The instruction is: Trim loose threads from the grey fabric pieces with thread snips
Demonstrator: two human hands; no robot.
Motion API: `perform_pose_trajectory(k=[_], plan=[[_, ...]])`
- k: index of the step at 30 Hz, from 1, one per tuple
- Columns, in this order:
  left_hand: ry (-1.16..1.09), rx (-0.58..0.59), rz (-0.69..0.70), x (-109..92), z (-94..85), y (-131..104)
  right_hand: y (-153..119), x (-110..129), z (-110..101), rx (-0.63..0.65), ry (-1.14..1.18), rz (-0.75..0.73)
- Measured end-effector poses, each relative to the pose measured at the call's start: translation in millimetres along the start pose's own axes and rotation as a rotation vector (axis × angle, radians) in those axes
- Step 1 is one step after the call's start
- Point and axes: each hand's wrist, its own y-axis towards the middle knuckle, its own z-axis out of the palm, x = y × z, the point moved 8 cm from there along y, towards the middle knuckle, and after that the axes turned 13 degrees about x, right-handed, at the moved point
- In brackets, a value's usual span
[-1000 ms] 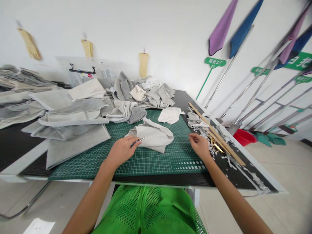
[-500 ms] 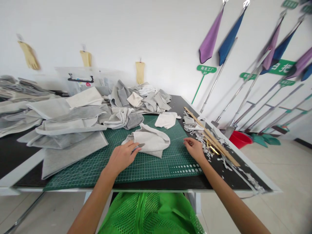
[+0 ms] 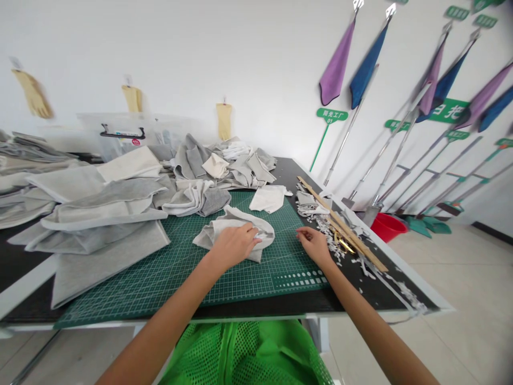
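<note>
A loosely folded light grey cloth (image 3: 236, 216) lies on the green cutting mat (image 3: 192, 283). My left hand (image 3: 234, 246) reaches over this cloth with its fingers closed. Small pointed thread snips (image 3: 257, 235) sit in that hand, mostly hidden by the fingers, with only a sliver of metal showing against the fabric. To the right, my right hand (image 3: 315, 245) hovers low by the mat's right edge, apart from the cloth. Its thumb and fingertips are pinched together; whatever they hold, if anything, is too small to make out.
Stacked grey cloths (image 3: 108, 235) cover the left side, and a crumpled heap (image 3: 192, 160) lies behind the mat. A small white cloth piece (image 3: 267, 199) rests farther back. Along the right edge are a wooden strip (image 3: 344, 227), gold-handled scissors (image 3: 342, 243) and white scraps (image 3: 332, 227).
My left hand has moved right across the cloth, and the snips' point, plain to see before, is now mostly hidden. My right hand stays pinched in about the same place. The view has shifted slightly.
</note>
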Motion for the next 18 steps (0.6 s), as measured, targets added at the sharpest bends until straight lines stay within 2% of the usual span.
perform_pose_trajectory(k=[4, 11, 18], plan=[[0.006, 0.03, 0.032, -6.3, 4.6, 15.6, -1.1, 3.1, -0.9, -0.006, 0.003, 0.004], [-0.013, 0.021, 0.018, -6.5, 12.7, 13.4, -1.4, 3.6, -0.7, 0.003, 0.011, 0.001], [-0.021, -0.029, -0.104, 13.0, 14.7, 12.7, 0.4, -2.0, 0.3, 0.003, 0.017, -0.001]])
